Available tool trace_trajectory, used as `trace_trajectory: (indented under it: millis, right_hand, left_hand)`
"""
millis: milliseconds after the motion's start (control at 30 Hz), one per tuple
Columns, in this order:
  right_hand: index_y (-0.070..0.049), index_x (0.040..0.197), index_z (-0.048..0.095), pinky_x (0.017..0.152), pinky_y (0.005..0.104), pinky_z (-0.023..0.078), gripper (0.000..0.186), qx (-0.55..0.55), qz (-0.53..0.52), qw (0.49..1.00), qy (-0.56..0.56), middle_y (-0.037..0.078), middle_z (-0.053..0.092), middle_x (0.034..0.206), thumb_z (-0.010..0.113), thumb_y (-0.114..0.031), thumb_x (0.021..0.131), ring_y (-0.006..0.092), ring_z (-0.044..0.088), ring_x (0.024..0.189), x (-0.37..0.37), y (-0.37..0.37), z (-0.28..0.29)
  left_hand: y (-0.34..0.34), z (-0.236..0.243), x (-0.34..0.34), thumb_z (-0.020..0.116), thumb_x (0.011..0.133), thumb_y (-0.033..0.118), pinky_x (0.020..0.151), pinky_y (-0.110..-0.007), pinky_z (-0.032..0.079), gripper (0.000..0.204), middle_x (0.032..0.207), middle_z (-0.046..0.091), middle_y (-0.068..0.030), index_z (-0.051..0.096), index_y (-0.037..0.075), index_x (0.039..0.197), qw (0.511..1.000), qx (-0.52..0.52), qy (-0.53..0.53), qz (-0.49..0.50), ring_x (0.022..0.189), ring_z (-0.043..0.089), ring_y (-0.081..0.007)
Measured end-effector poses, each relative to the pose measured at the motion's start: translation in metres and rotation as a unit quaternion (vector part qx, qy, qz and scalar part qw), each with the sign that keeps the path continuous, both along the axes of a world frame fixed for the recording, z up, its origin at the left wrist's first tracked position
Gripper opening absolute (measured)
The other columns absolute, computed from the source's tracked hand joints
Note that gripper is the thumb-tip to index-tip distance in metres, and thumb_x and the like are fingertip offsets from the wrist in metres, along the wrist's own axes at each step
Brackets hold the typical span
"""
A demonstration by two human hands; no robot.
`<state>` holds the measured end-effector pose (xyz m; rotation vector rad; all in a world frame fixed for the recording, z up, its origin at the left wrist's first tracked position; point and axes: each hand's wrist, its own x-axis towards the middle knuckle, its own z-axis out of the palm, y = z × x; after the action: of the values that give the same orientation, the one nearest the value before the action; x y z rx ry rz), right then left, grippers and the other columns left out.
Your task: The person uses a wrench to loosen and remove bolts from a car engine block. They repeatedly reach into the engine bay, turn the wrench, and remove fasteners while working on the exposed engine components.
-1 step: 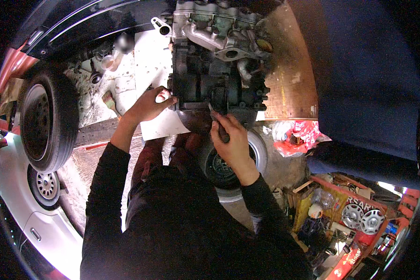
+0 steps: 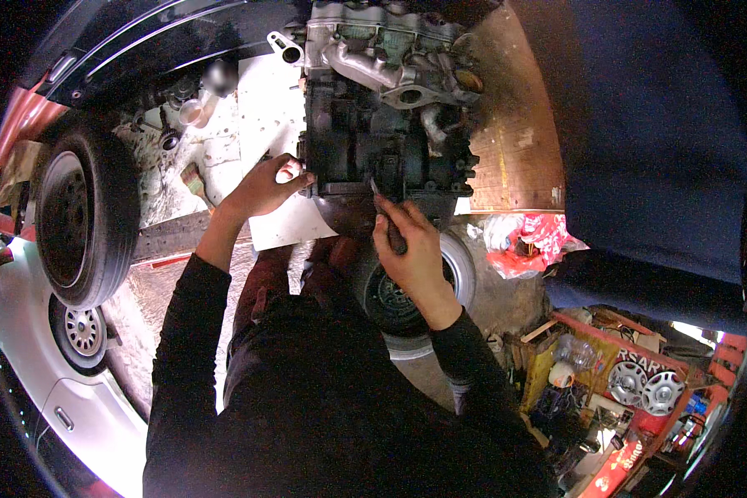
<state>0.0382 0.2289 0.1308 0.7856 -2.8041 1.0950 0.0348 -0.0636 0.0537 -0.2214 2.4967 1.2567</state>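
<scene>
An engine block (image 2: 340,124), dark and grimy, stands in front of me with its lower side facing my body. Bolted to its far part is a grey metal manifold (image 2: 361,70). My left hand (image 2: 261,192) rests at the block's left near corner, thumb against the edge and fingers curled along the side. In my right hand (image 2: 415,259) is a small hand tool with a dark handle (image 2: 397,241) and a narrow pale blade, perhaps a scraper or knife. Its tip points at the block's near edge, right of centre; whether it touches is too dark to tell.
Left of the block, a white sheet (image 2: 266,108) carries a brush (image 2: 195,183) and several engine parts. A loose wheel (image 2: 129,224) stands at far left, above a silver car (image 2: 50,332). Another tyre (image 2: 465,266) lies below my right hand. A cluttered crate (image 2: 548,390) sits at lower right.
</scene>
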Motion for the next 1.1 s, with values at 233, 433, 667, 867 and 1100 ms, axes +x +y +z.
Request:
trace_trajectory:
  millis: [233,433,667,867,1100]
  right_hand:
    - [-0.007,0.122,0.071,0.078,0.0479,0.056,0.031,0.085,0.068,0.993,-0.048,0.021,0.067,0.1,0.067,-0.02,0.094,0.0429,0.068,0.087,-0.003,-0.007,0.002]
    - [-0.007,0.122,0.071,0.079,0.0491,0.056,0.032,0.036,0.064,0.996,-0.047,0.022,0.068,0.098,0.067,-0.02,0.094,0.0439,0.068,0.088,-0.013,-0.004,-0.003]
    - [-0.01,0.127,0.069,0.084,0.0494,0.057,0.035,0.04,0.045,0.998,-0.001,0.022,0.068,0.109,0.065,-0.025,0.096,0.0438,0.068,0.096,-0.021,0.002,0.001]
    - [-0.004,0.117,0.073,0.079,0.043,0.055,0.026,-0.042,0.082,0.996,-0.021,0.021,0.07,0.096,0.067,-0.014,0.094,0.0406,0.068,0.088,-0.048,0.01,-0.006]
    - [-0.002,0.114,0.074,0.078,0.0378,0.055,0.023,-0.101,0.024,0.991,-0.084,0.018,0.071,0.094,0.066,-0.011,0.094,0.0348,0.07,0.085,-0.061,0.001,-0.003]
  left_hand:
    - [-0.003,-0.014,-0.005,0.064,0.094,0.062,0.105,-0.045,0.049,0.072,0.124,0.069,-0.0253,0.065,-0.002,0.128,0.999,-0.007,0.035,0.005,0.12,0.064,-0.038]
    - [-0.004,-0.02,-0.005,0.064,0.094,0.062,0.107,-0.044,0.048,0.074,0.126,0.069,-0.0241,0.064,-0.001,0.132,0.999,-0.004,0.03,0.013,0.123,0.063,-0.0366]
    - [-0.003,-0.009,-0.005,0.067,0.096,0.056,0.106,-0.043,0.049,0.067,0.124,0.07,-0.0224,0.064,-0.002,0.128,0.999,0.018,0.041,0.008,0.121,0.065,-0.0347]
    - [-0.001,-0.006,-0.007,0.068,0.098,0.05,0.105,-0.042,0.049,0.056,0.12,0.072,-0.0177,0.065,0.0,0.125,1.0,0.014,0.022,0.013,0.118,0.066,-0.0299]
    - [-0.002,-0.004,-0.003,0.067,0.097,0.052,0.104,-0.042,0.049,0.058,0.12,0.072,-0.02,0.067,0.0,0.123,0.999,0.026,0.045,0.01,0.118,0.067,-0.0321]
